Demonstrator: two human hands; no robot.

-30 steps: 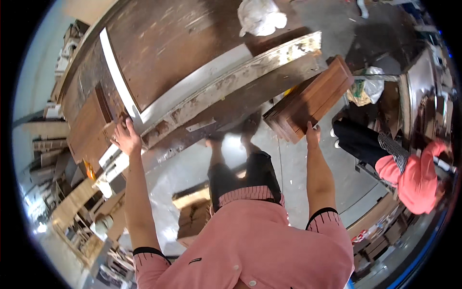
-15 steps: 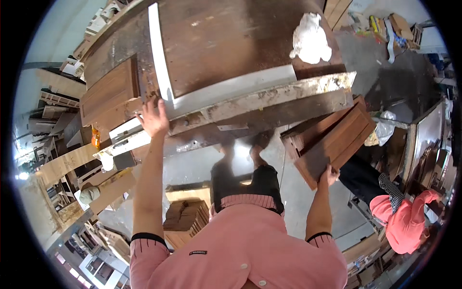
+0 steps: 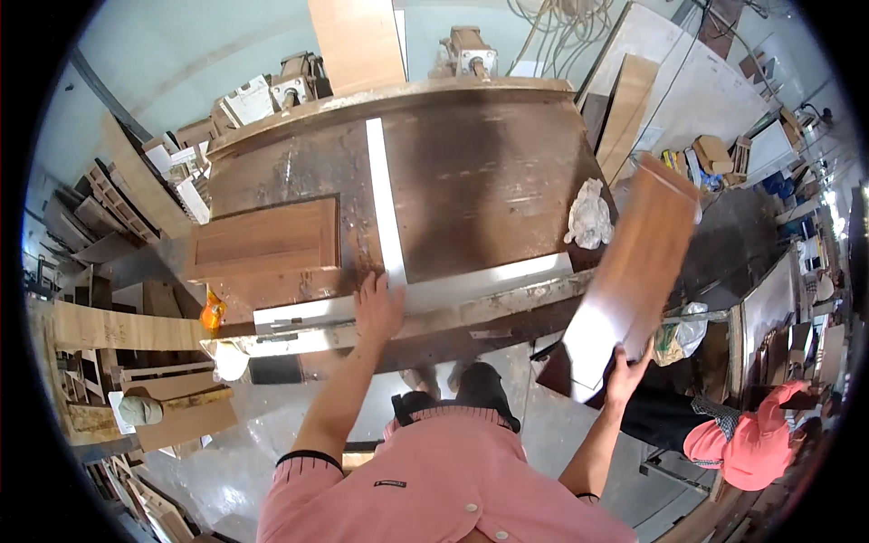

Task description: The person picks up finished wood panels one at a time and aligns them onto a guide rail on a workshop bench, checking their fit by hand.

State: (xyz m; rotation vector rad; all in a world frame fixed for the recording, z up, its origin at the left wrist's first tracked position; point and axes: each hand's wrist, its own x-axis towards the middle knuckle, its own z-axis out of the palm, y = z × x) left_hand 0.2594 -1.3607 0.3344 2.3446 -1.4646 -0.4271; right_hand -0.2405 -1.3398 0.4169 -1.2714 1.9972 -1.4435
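My right hand (image 3: 626,373) grips the near end of a brown wooden panel (image 3: 644,258), tilted up beyond the bench's right end; bright glare whitens its near end. Part of another dark wooden piece (image 3: 554,369) shows below it. My left hand (image 3: 377,306) lies with fingers spread at the bench's near edge, holding nothing. Its fingertips are beside the corner where a long white strip (image 3: 385,199) meets a white strip along the front edge (image 3: 493,282). A framed wooden panel (image 3: 262,237) lies flat on the brown workbench (image 3: 480,181), to the left.
A crumpled whitish cloth (image 3: 590,215) sits at the bench's right end. An orange object (image 3: 213,309) hangs near the left corner. Boards (image 3: 629,109) lean behind on the right. A co-worker in a pink shirt (image 3: 747,443) is at the lower right.
My right hand has raised the panel and swung its far end upward, away from the other wooden piece. The view has tilted up, bringing the bench's back edge and the wall into sight.
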